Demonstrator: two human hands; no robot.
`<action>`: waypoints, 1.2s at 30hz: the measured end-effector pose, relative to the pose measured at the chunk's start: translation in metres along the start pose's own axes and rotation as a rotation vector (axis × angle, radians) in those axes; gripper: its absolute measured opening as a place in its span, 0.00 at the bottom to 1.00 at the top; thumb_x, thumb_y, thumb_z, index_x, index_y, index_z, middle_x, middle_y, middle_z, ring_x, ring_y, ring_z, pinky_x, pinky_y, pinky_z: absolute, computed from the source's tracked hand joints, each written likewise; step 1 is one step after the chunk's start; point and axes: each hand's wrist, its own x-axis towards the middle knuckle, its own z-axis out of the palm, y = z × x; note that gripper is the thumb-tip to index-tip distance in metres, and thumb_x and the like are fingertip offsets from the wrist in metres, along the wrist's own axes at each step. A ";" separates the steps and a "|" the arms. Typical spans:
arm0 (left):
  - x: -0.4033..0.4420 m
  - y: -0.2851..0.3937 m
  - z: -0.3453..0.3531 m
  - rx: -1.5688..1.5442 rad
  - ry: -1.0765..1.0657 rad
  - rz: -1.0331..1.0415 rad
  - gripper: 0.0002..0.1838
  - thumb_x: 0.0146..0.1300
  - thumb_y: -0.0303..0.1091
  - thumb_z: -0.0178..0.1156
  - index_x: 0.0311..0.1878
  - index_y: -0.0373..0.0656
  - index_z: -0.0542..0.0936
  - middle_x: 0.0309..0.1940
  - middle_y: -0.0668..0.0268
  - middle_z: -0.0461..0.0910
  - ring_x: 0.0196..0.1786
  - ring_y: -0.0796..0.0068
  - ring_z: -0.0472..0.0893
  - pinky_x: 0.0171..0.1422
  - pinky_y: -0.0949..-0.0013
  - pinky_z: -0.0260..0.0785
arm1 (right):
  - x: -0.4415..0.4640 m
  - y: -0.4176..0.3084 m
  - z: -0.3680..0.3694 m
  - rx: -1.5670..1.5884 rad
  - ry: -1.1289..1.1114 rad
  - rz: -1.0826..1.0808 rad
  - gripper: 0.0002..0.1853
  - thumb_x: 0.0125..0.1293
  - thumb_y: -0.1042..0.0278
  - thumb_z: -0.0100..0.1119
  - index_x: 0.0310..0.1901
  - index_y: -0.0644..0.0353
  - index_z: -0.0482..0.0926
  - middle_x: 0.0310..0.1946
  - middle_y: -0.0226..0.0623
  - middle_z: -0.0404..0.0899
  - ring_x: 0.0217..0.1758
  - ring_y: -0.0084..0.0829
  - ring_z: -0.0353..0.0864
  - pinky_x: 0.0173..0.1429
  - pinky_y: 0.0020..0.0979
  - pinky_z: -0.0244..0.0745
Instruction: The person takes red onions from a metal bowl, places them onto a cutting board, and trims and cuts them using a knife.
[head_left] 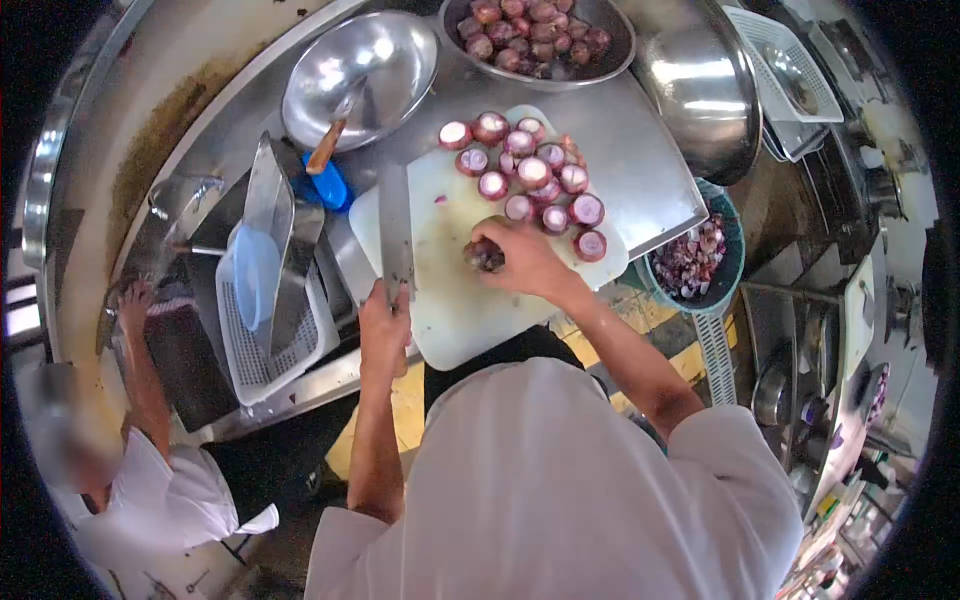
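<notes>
Over board point(450, 322), onion point(484, 257) in right hand point(527, 258)

Long knife point(396, 225) and dark, purplish onion point(485, 257) — both gripped.
The knife's broad grey blade points away over the cutting board point(455, 330), left side; the onion is right of it — partly covered.

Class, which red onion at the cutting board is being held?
The dark onion in the right hand; the other onions lie loose in a cluster on the cutting board, none gripped.
</notes>
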 end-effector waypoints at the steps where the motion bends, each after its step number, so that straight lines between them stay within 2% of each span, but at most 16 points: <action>1: -0.002 -0.006 -0.001 0.056 -0.008 0.026 0.10 0.70 0.30 0.58 0.48 0.33 0.75 0.21 0.50 0.78 0.17 0.58 0.80 0.23 0.57 0.72 | -0.001 0.005 0.015 -0.052 0.032 -0.055 0.29 0.48 0.66 0.72 0.55 0.54 0.78 0.53 0.46 0.81 0.57 0.50 0.81 0.63 0.43 0.77; 2: -0.006 -0.006 -0.002 0.110 -0.016 0.053 0.09 0.71 0.30 0.58 0.46 0.33 0.75 0.21 0.48 0.79 0.18 0.52 0.80 0.24 0.54 0.72 | -0.002 0.000 0.021 -0.103 0.064 -0.111 0.29 0.46 0.66 0.72 0.54 0.54 0.78 0.52 0.49 0.80 0.56 0.54 0.80 0.62 0.44 0.76; 3: -0.015 -0.007 -0.001 0.104 -0.014 0.038 0.09 0.71 0.30 0.58 0.46 0.33 0.75 0.21 0.48 0.79 0.18 0.52 0.80 0.24 0.54 0.72 | -0.007 -0.003 0.020 -0.092 0.054 -0.054 0.28 0.49 0.69 0.73 0.55 0.56 0.78 0.53 0.49 0.79 0.57 0.53 0.80 0.62 0.45 0.77; 6: -0.057 0.011 0.001 0.244 0.003 0.239 0.07 0.72 0.28 0.54 0.47 0.34 0.75 0.26 0.40 0.81 0.33 0.33 0.82 0.37 0.41 0.74 | -0.010 -0.008 0.018 -0.133 0.080 -0.123 0.27 0.50 0.73 0.75 0.55 0.57 0.78 0.54 0.50 0.78 0.58 0.54 0.80 0.62 0.45 0.76; 7: -0.065 0.018 0.001 0.298 -0.037 0.191 0.07 0.71 0.28 0.54 0.48 0.35 0.74 0.28 0.40 0.82 0.36 0.34 0.83 0.39 0.39 0.74 | -0.012 -0.014 0.015 -0.114 0.071 -0.128 0.26 0.52 0.75 0.75 0.55 0.58 0.79 0.54 0.49 0.77 0.57 0.55 0.80 0.62 0.47 0.77; 10: -0.085 0.025 -0.001 0.372 -0.092 0.198 0.08 0.72 0.28 0.55 0.49 0.35 0.74 0.28 0.40 0.82 0.36 0.34 0.83 0.40 0.39 0.74 | -0.012 -0.013 0.019 -0.207 0.042 -0.068 0.28 0.50 0.74 0.77 0.56 0.55 0.79 0.52 0.44 0.78 0.55 0.50 0.82 0.57 0.45 0.80; 11: -0.091 0.022 -0.003 0.390 -0.105 0.206 0.10 0.73 0.31 0.55 0.53 0.37 0.74 0.28 0.42 0.82 0.34 0.36 0.84 0.39 0.41 0.74 | -0.012 -0.011 0.020 -0.206 0.035 -0.067 0.28 0.50 0.74 0.77 0.56 0.55 0.79 0.52 0.44 0.78 0.55 0.50 0.82 0.57 0.45 0.80; 13: -0.105 0.024 -0.011 0.399 -0.129 0.196 0.11 0.73 0.31 0.55 0.53 0.37 0.75 0.28 0.42 0.82 0.34 0.36 0.84 0.39 0.40 0.74 | -0.010 -0.009 0.023 -0.221 0.043 -0.072 0.26 0.52 0.75 0.76 0.55 0.56 0.80 0.50 0.44 0.78 0.53 0.49 0.82 0.55 0.46 0.80; 16: -0.125 0.037 -0.025 0.424 -0.174 0.160 0.12 0.74 0.32 0.55 0.55 0.36 0.74 0.27 0.42 0.81 0.33 0.36 0.83 0.39 0.39 0.74 | -0.009 -0.012 0.023 -0.214 0.027 -0.056 0.24 0.54 0.75 0.73 0.55 0.58 0.80 0.50 0.50 0.77 0.53 0.54 0.81 0.59 0.47 0.78; 21: -0.127 0.033 -0.019 0.417 -0.212 0.166 0.14 0.73 0.32 0.55 0.55 0.33 0.73 0.29 0.40 0.83 0.36 0.33 0.84 0.42 0.37 0.75 | -0.012 -0.013 0.028 -0.229 0.025 -0.070 0.23 0.55 0.75 0.73 0.54 0.58 0.80 0.49 0.49 0.77 0.53 0.53 0.81 0.59 0.47 0.78; 26: -0.074 0.002 0.041 0.392 -0.154 0.166 0.12 0.73 0.31 0.56 0.52 0.34 0.72 0.28 0.39 0.82 0.35 0.33 0.84 0.40 0.38 0.76 | -0.016 -0.014 0.026 -0.225 0.072 -0.096 0.23 0.54 0.75 0.73 0.53 0.58 0.80 0.47 0.48 0.77 0.52 0.52 0.82 0.58 0.47 0.78; 28: -0.065 -0.011 0.053 0.364 -0.134 0.189 0.11 0.72 0.30 0.56 0.51 0.34 0.72 0.28 0.38 0.82 0.35 0.33 0.84 0.40 0.38 0.76 | -0.018 -0.011 0.027 -0.179 0.041 -0.125 0.23 0.51 0.74 0.75 0.50 0.58 0.80 0.47 0.48 0.77 0.51 0.52 0.81 0.57 0.47 0.78; 32: -0.064 -0.020 0.052 0.329 -0.081 0.238 0.12 0.72 0.30 0.57 0.52 0.32 0.72 0.28 0.37 0.82 0.36 0.33 0.84 0.39 0.38 0.76 | -0.027 -0.012 0.027 -0.192 0.070 -0.066 0.23 0.47 0.72 0.76 0.46 0.58 0.79 0.47 0.48 0.77 0.50 0.52 0.81 0.56 0.48 0.78; 34: -0.064 -0.023 0.048 0.318 -0.073 0.241 0.12 0.72 0.30 0.57 0.52 0.32 0.72 0.28 0.36 0.82 0.36 0.33 0.84 0.40 0.38 0.76 | -0.025 -0.007 0.026 -0.387 0.082 -0.054 0.24 0.45 0.70 0.77 0.45 0.59 0.76 0.47 0.47 0.77 0.48 0.53 0.80 0.55 0.48 0.78; 36: -0.065 -0.025 0.044 0.285 -0.063 0.238 0.10 0.70 0.28 0.56 0.50 0.33 0.73 0.26 0.37 0.81 0.35 0.32 0.83 0.42 0.38 0.75 | -0.028 -0.007 0.023 -0.303 0.093 -0.016 0.25 0.46 0.71 0.77 0.46 0.59 0.76 0.47 0.47 0.77 0.49 0.52 0.80 0.55 0.47 0.78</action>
